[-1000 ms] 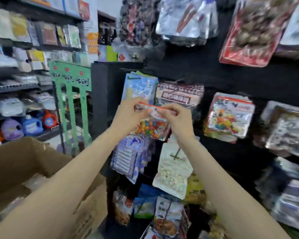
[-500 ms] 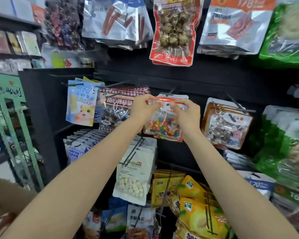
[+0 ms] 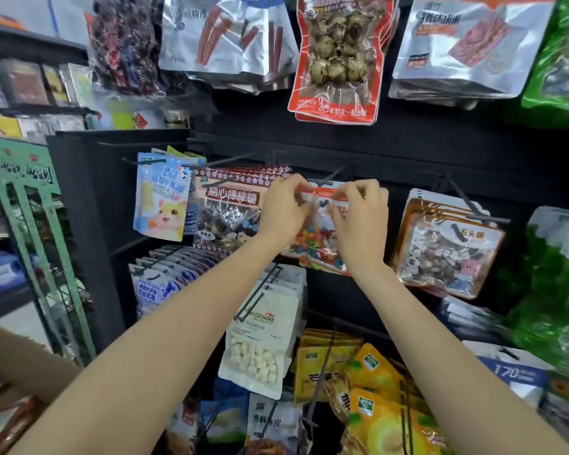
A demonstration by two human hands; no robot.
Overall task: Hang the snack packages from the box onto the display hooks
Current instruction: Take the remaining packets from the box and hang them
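Reaching up from the bottom edge, both forearms are converging on the middle row of a black display wall (image 3: 408, 149).

Nearest, lower rows: a white pouch of pale pieces (image 3: 260, 339) and yellow-orange packs (image 3: 378, 389) are hanging on long black pegs, crowding the space under the arms. A brown cardboard box edge (image 3: 10, 418) is being cut off at the lower left corner.

Middle: the left hand (image 3: 284, 208) and right hand (image 3: 358, 218) are each pinching the red top strip of a clear candy package (image 3: 312, 238) holding multicoloured sweets. The package is sitting at the tip of a black display hook (image 3: 327, 178); whether its hole is over the hook cannot be told, as fingers are covering it.

Neighbours are pressing close: a lollipop pack (image 3: 230, 205) just left, an orange-rimmed bag of brown and white pieces (image 3: 447, 251) just right, leaving a narrow slot.

Farthest, top row: a red-edged pouch of dark round pieces (image 3: 337, 60) and silver pouches (image 3: 467, 44) are being cropped by the upper edge. A green rack (image 3: 20, 205) is blurring at left.
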